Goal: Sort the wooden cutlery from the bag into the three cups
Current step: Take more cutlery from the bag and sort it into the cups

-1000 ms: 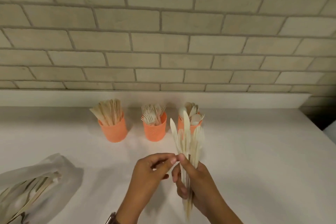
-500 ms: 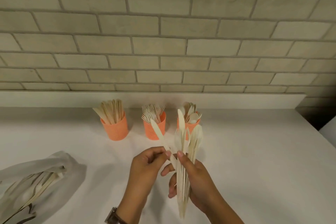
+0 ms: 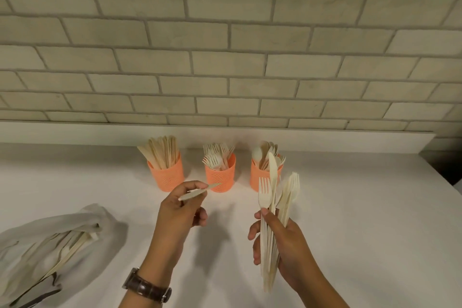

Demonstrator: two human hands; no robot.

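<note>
White desk (image 3: 350,207) against a pale brick wall (image 3: 225,57), with a low white ledge (image 3: 325,137) where the two meet.

We record the left hand (image 3: 180,210) raised above the desk in front of the cups. Its grip pinches a single piece (image 3: 200,191) of wooden cutlery between thumb and fingertips. This piece lies nearly level, its pointed tip aimed right, toward the middle cup (image 3: 220,179). It reads as a knife, but seen almost edge-on we cannot be sure.

The right hand (image 3: 287,245) is apart from the left. Its grip is curled round a bundle (image 3: 268,262) of cutlery, thumb pressed across the stems. We see the bundle held upright, heads up: a fork (image 3: 264,197) on the near left, a long knife (image 3: 273,172) standing tallest, more fork heads to the right. In this view its top overlaps the right cup (image 3: 260,179).

Three orange cups stand in a row close to the ledge. The left cup (image 3: 166,177) carries flat, blade-like pieces, the middle cup forks, the right cup spoons.

A pale bag (image 3: 30,245) lies slumped on the desk at far left, well apart from the cups, with more wooden pieces showing inside it.

We note a watch (image 3: 147,285) with a brown strap on the left wrist.
</note>
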